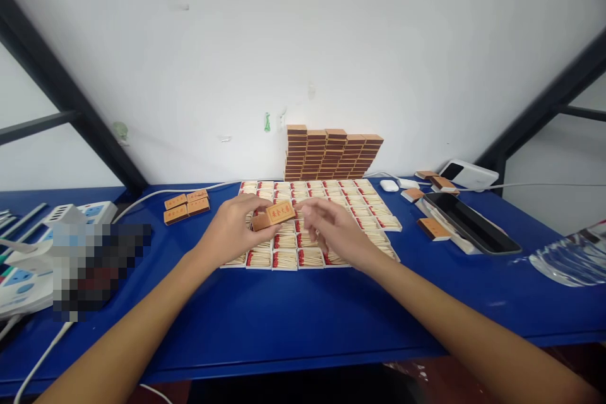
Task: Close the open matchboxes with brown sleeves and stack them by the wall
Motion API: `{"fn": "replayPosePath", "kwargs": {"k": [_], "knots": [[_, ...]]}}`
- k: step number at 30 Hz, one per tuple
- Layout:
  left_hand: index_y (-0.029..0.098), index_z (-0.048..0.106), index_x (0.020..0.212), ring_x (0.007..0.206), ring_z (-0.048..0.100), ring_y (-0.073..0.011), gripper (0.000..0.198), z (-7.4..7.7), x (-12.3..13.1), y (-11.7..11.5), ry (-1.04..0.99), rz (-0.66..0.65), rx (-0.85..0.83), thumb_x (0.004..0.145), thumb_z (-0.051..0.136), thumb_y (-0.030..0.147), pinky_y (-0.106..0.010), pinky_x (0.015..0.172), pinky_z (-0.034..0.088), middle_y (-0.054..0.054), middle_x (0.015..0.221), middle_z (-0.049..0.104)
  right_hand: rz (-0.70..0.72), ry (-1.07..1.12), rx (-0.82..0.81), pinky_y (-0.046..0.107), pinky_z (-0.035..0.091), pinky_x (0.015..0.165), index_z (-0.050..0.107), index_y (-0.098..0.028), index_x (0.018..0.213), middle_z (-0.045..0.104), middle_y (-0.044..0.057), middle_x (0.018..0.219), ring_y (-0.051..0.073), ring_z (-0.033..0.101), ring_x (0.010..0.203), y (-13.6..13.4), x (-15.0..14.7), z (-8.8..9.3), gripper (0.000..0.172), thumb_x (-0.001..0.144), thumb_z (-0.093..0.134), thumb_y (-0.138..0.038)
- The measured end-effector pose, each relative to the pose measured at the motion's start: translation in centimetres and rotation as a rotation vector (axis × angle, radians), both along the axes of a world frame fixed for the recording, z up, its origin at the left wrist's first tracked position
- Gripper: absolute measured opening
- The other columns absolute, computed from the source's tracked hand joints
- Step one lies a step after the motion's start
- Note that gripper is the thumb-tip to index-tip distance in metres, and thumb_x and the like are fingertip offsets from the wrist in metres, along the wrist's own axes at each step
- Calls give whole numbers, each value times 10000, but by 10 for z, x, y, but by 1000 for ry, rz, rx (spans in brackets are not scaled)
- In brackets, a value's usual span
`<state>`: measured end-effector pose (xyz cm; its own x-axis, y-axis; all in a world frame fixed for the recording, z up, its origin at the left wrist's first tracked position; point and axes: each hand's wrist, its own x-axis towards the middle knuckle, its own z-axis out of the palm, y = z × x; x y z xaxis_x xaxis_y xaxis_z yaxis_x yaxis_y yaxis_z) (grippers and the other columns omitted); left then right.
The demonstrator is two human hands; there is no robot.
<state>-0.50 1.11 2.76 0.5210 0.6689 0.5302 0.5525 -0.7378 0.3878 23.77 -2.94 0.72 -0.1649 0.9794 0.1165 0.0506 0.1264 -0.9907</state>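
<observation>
My left hand [237,227] is closed on an orange-brown matchbox [280,213] with printed characters, its thumb below and its fingers behind. The box is held tilted above rows of open white trays [285,259] filled with red-tipped matches. My right hand [337,230] is at the right end of the matchbox, fingers bent and apart, with nothing visible in them. Whether its fingertips touch the box, I cannot tell. Both hands hide part of the match trays.
Matchboxes [331,154] are stacked against the wall. Several lie at left [187,205]. At right are loose matchboxes [433,228], a phone [471,221], a power bank [468,175], a white earbud case [389,185] and clear plastic wrap [568,262]. Power strips [28,284] and cables occupy the far left.
</observation>
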Motion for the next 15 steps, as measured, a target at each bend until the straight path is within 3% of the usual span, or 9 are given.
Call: {"fn": "replayPosePath", "kwargs": {"k": [3,7,15], "knots": [[213,758,1079,894,730,-227,209,-1,9,-8,-27,-61,-11,899,767,318,-368,826,563,-45,995,798,136,4,-66,212,404,366,665,-227,963,583,-27,705,116,518,517,-10,-12,1,446,893,704,-665],[213,771,1131,912,744,-237,291,-6,10,-8,11,-55,0,915,787,407,-368,814,574,-52,1008,807,21,-12,-90,210,361,358,660,-215,880,545,-52,583,94,435,436,-6,-7,-2,451,871,733,-660],[218,759,1095,888,763,-248,296,-14,8,-3,17,13,-28,912,774,450,-379,802,598,-67,988,808,-133,-35,-74,231,367,388,677,-209,823,543,-42,583,98,441,448,10,14,-2,475,832,749,-678]]}}
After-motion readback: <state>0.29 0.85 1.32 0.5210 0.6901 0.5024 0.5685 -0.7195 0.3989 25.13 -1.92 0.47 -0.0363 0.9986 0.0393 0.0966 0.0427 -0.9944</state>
